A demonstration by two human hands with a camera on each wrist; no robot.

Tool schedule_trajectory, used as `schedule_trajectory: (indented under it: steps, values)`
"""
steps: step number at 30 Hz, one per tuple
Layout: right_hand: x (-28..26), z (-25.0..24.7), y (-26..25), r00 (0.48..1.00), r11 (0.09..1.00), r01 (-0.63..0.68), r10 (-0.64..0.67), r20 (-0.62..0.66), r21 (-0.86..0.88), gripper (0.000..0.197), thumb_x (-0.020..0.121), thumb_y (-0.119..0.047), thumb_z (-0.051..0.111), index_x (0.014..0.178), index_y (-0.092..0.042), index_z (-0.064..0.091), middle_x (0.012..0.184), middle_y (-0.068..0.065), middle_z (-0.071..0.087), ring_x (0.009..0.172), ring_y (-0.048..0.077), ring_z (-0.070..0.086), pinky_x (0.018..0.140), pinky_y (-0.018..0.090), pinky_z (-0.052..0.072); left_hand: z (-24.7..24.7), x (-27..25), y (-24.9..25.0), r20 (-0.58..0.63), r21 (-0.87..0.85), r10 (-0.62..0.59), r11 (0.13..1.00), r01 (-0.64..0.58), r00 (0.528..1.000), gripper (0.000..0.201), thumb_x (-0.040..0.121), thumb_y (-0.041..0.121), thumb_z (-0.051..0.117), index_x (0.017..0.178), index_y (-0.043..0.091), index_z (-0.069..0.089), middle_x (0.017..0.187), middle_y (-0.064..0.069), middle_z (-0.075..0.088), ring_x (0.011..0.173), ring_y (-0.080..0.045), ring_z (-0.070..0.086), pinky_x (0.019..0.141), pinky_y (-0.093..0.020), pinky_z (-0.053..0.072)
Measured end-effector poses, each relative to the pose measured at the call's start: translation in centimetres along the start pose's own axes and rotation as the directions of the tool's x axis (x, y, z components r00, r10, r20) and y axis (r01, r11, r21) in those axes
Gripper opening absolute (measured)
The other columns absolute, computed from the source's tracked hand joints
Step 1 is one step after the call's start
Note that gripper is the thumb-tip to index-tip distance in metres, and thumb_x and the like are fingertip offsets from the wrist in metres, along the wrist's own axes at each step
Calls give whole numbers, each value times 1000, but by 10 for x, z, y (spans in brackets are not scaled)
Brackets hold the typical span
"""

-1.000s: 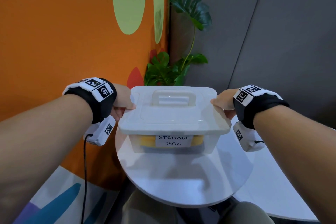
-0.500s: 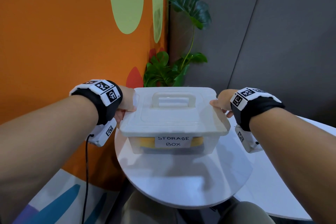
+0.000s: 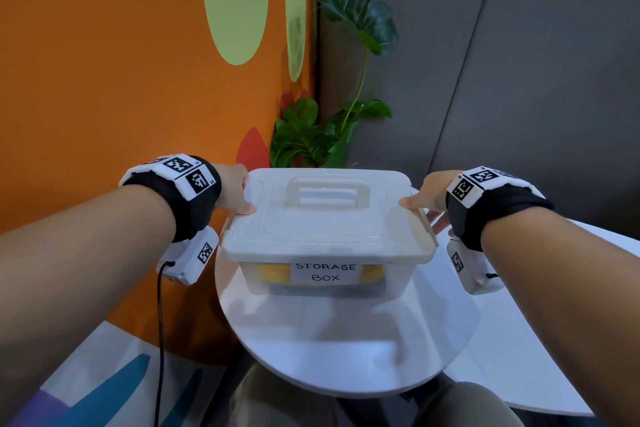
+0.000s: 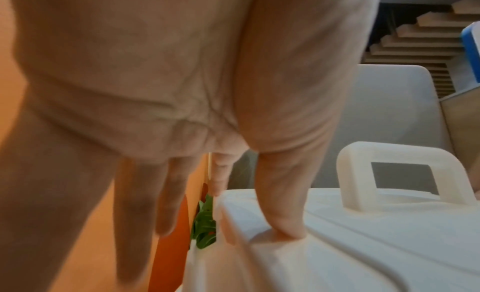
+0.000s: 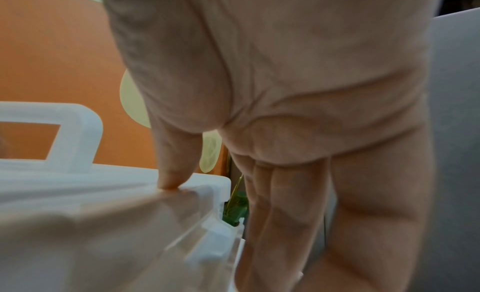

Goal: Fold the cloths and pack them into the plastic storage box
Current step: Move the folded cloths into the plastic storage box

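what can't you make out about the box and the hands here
- Box contents: head view shows only something yellow through the storage box wall; lid and label hide the rest.
- Side latches: blurred in both wrist views.
- Left hand and right hand fingers: run down beside the box, tips hidden or cut off.

1. An orange wall (image 3: 104, 62) with pale green ovals (image 3: 235, 0) stands on the left.
2. Grey wall panels (image 3: 536, 80) fill the right.
3. A leafy green plant (image 3: 311, 139) sits in the corner.
4. A round white tabletop (image 3: 346, 350) lies in front, and a second white tabletop (image 3: 536, 374) to its right.
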State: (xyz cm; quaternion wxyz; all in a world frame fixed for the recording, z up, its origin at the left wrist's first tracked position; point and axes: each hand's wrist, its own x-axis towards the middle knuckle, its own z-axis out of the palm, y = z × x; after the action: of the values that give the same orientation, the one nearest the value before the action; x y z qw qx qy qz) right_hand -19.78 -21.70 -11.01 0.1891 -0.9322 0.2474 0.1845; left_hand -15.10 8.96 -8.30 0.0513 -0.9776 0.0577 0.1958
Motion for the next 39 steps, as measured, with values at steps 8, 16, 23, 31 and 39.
schedule_trajectory:
  steps: [8,16,23,31,39]
  values:
    - [5,-2,-7,991,980,47,-70,-115,-192,36,83,-50,57,80,-15,64,87,7,73,83,27,70,85,41,53,-1,5,2,90,74,-30,997,23,996,47,96,50,47,79,8,61,69,0,63,60,-15,53,61,-21,41]
    - [9,-2,-15,969,947,87,-153,-194,-309,36,75,-44,61,60,-12,64,63,2,70,67,23,69,78,38,54,-4,8,15,61,153,-11,988,2,998,32,98,34,54,85,5,59,79,-6,58,67,-19,52,53,-21,40]
    - [11,-1,-10,978,964,74,-120,-169,-253,35,78,-45,61,68,-12,65,70,5,72,74,25,70,82,38,53,-5,13,18,-6,178,-9,984,10,1000,40,97,33,54,66,8,48,67,-3,50,54,-14,45,49,-18,37]
    - [17,-11,4,975,965,21,-78,-210,-261,35,78,-42,60,62,-11,65,66,4,71,71,25,69,82,40,54,-11,22,43,-60,258,20,966,-3,998,48,96,43,52,63,9,43,65,-2,47,70,-20,51,71,-27,39]
    - [18,-22,19,954,934,-64,-46,-298,-352,35,88,-35,56,60,-13,57,65,5,62,62,22,57,70,31,48,-18,33,65,-94,274,85,960,-56,992,38,96,44,51,85,8,57,71,-2,50,82,-21,51,77,-29,43]
